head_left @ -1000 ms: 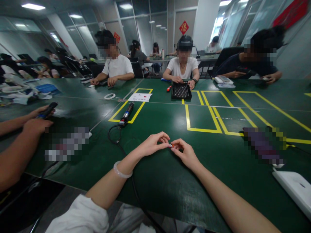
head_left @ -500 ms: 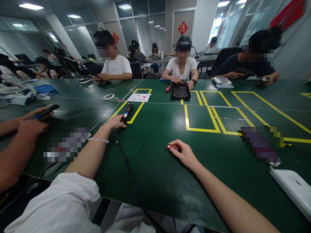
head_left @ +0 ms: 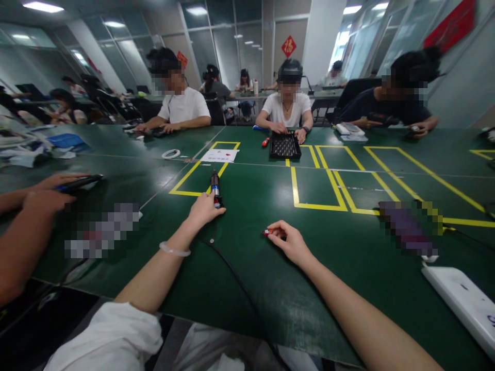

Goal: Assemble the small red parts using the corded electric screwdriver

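A: Containers?
B: One: black tray [head_left: 285, 156], far side of the green table [head_left: 309, 293], before a person in white [head_left: 286, 109]. Contents: rows of small pale pieces, too tiny to identify.
A: Legible writing?
B: Red diamond sign [head_left: 289, 46] at rear, gold character 福. White sheet [head_left: 220, 155]: print plus red mark, unreadable at this size.
A: Left hand [head_left: 205, 207]?
B: Grasping the near end of a dark cylindrical tool [head_left: 215, 181]. Tool points away; front end overlaps, in this view, the right line of a yellow tape outline [head_left: 189, 194].
A: Right hand [head_left: 289, 239]?
B: Thumb and fingertips pinch a small red piece [head_left: 266, 232]. Whether it touches the table: cannot tell. Tool and piece: apart.
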Action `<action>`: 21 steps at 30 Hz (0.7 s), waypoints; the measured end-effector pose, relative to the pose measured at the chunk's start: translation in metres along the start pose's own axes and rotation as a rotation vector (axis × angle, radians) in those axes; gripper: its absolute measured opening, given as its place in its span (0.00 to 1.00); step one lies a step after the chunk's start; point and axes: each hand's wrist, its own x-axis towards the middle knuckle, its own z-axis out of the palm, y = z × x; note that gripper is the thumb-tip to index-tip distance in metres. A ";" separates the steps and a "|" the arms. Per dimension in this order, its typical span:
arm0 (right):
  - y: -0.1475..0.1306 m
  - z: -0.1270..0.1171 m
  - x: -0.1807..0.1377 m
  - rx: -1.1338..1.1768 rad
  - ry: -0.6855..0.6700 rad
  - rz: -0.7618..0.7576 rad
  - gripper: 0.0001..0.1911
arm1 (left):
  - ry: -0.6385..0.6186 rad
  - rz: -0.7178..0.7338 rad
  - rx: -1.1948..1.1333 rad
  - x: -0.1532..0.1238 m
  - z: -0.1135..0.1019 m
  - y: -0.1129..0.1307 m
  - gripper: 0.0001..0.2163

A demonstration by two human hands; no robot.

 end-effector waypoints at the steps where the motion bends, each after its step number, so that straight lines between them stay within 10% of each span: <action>1: 0.000 0.000 0.000 0.004 0.006 0.001 0.09 | 0.005 0.016 -0.011 -0.010 0.000 0.012 0.31; 11: 0.007 0.000 0.001 -0.068 0.068 -0.069 0.06 | -0.008 0.302 -0.079 -0.085 -0.001 0.100 0.32; 21: 0.007 0.002 0.000 -0.282 0.041 -0.103 0.07 | -0.048 0.391 -0.143 -0.102 -0.001 0.118 0.33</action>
